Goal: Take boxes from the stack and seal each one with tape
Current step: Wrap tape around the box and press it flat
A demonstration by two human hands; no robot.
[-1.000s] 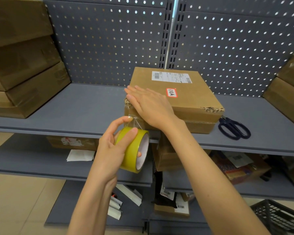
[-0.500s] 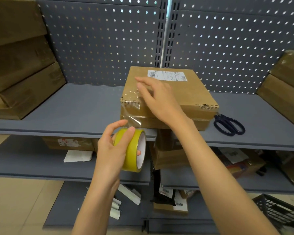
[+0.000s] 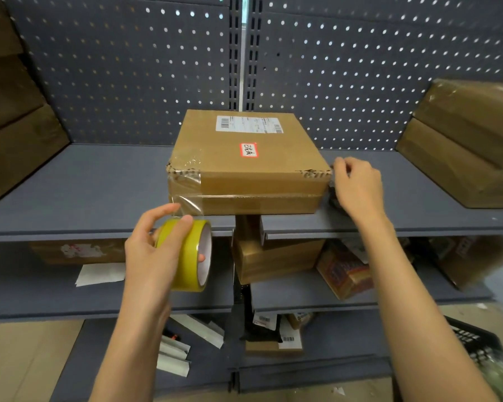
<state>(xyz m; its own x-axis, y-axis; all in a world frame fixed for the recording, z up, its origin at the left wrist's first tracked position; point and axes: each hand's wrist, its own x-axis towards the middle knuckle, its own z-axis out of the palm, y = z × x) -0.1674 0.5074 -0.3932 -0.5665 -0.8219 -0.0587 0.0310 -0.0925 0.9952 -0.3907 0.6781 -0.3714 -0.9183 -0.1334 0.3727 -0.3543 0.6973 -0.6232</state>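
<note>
Left hand (image 3: 148,250) grips yellow tape roll (image 3: 190,255); right hand (image 3: 357,187), fingers curled, beside box (image 3: 244,163), grasp unclear

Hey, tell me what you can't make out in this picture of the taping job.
Head view:
- Dark scissors: mostly hidden behind the right hand.
- White shipping label on the brown cardboard box: print too small.
- Black plastic crate: cut off by the lower right edge, blurred.
</note>
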